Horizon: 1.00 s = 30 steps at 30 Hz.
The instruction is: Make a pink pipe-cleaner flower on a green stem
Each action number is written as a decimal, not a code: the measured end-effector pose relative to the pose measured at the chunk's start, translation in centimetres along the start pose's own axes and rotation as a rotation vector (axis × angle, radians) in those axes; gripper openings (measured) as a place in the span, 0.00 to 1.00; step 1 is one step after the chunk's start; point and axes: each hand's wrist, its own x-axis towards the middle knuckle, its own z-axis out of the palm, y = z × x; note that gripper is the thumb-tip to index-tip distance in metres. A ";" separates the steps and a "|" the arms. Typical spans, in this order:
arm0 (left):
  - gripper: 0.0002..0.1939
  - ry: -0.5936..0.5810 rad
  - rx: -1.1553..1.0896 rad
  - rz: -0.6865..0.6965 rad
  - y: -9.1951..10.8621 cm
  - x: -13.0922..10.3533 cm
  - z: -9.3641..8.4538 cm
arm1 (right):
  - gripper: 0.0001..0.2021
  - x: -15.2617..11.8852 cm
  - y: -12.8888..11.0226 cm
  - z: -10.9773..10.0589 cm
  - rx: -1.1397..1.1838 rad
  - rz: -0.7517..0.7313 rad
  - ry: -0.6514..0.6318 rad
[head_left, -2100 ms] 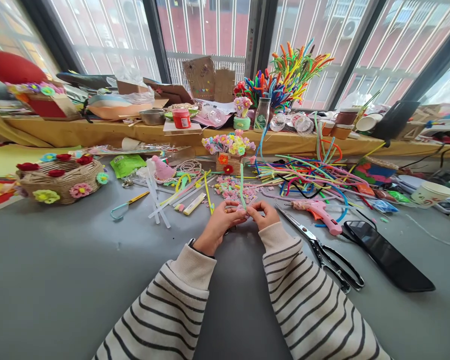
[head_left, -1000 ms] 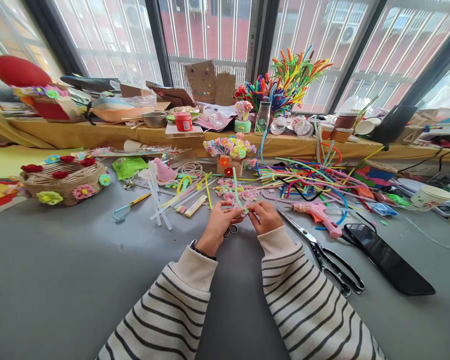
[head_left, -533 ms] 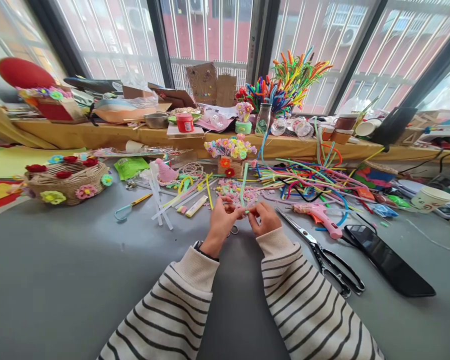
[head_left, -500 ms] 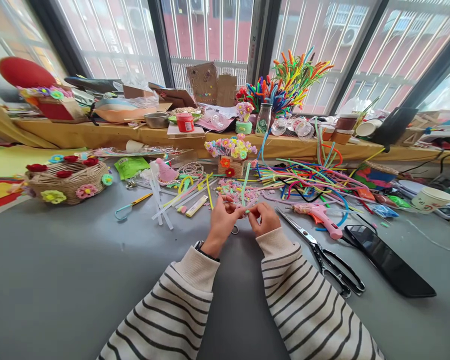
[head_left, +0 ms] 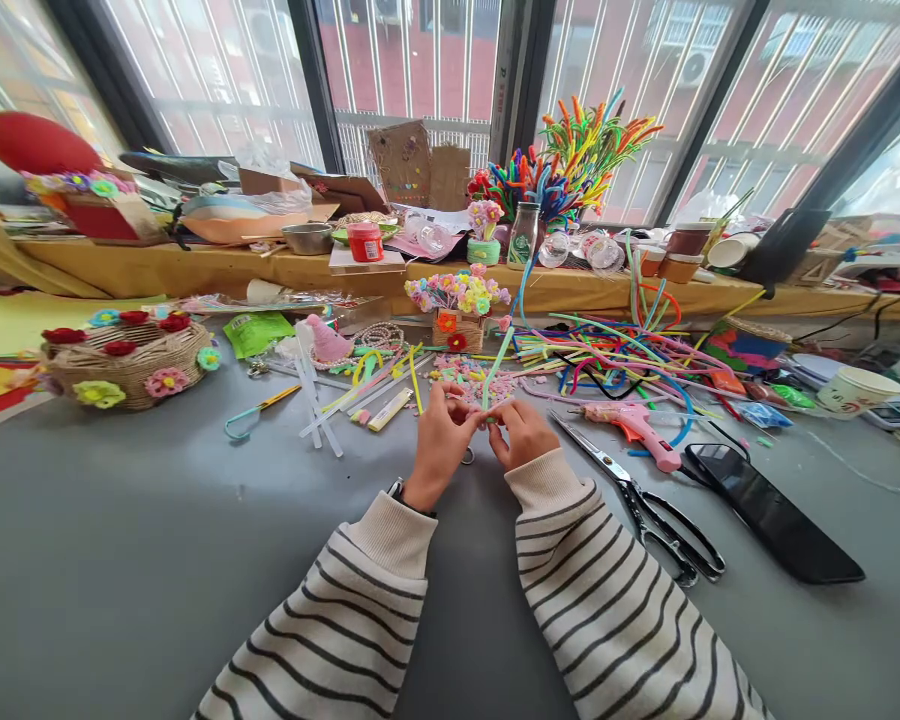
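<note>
A light green pipe cleaner [head_left: 498,368] stands up at a lean between the two hands, above the near edge of a scatter of small pastel pieces [head_left: 465,375], its lower end among the fingertips. The left hand [head_left: 444,438] has its thumb and forefinger clamped on that lower end, and the right hand [head_left: 523,434] pinches at the same spot, its fingertips meeting the left ones; the exact shape of what lies between them is too small to tell. Just below the hands, a metal ring [head_left: 468,455] shows on the grey desk [head_left: 270,590]. Beyond the pastel pieces, a small woven box [head_left: 457,330] carries yellow, pink and lilac flowers [head_left: 461,290]. To the right of it spreads a tangle of coloured pipe cleaners [head_left: 607,350], and nearer lie a pink glue gun [head_left: 641,430], large black-handled scissors [head_left: 634,490] and a black phone [head_left: 776,515]. On the left, translucent glue sticks [head_left: 316,400] cross one another near a yellow and blue tool [head_left: 261,411]; farther left sits a twine basket [head_left: 131,365] trimmed with flowers. Behind, a cloth-covered ledge [head_left: 270,270] holds a red-lidded jar [head_left: 365,241] and a glass bottle [head_left: 523,236].
</note>
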 end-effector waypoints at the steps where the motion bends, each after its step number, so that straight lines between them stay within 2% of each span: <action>1: 0.17 0.000 -0.004 0.005 0.0 0.0 0.0 | 0.08 0.0 0.0 0.0 -0.036 -0.025 0.006; 4: 0.16 -0.003 -0.004 0.030 0.0 0.0 0.1 | 0.08 0.1 -0.3 -0.2 -0.040 -0.001 0.001; 8: 0.13 0.013 0.043 0.072 0.4 -0.1 0.3 | 0.06 0.4 -0.9 -0.4 0.173 0.221 -0.011; 11: 0.13 0.023 0.058 0.099 0.8 -0.3 0.4 | 0.09 0.8 -1.0 -0.6 0.476 0.502 -0.069; 14: 0.13 0.006 0.069 0.129 1.0 -0.5 0.5 | 0.08 1.4 -0.9 -0.7 0.942 0.893 -0.264; 16: 0.12 -0.009 0.065 0.132 1.0 -0.6 0.5 | 0.06 1.6 -0.8 -0.9 1.143 1.022 -0.382; 21: 0.15 -0.031 -0.059 0.069 0.7 -0.3 0.3 | 0.08 1.5 -0.4 -1.5 1.291 0.994 -0.465; 23: 0.17 -0.027 -0.107 0.029 0.5 -0.1 0.2 | 0.10 1.3 -0.1 -1.6 1.304 0.950 -0.423; 27: 0.18 -0.028 -0.168 -0.040 0.5 0.0 0.0 | 0.14 1.0 0.3 -1.4 1.214 0.909 -0.239; 30: 0.19 -0.044 -0.227 -0.095 0.7 0.1 0.1 | 0.14 1.0 0.3 -1.1 1.228 0.923 -0.199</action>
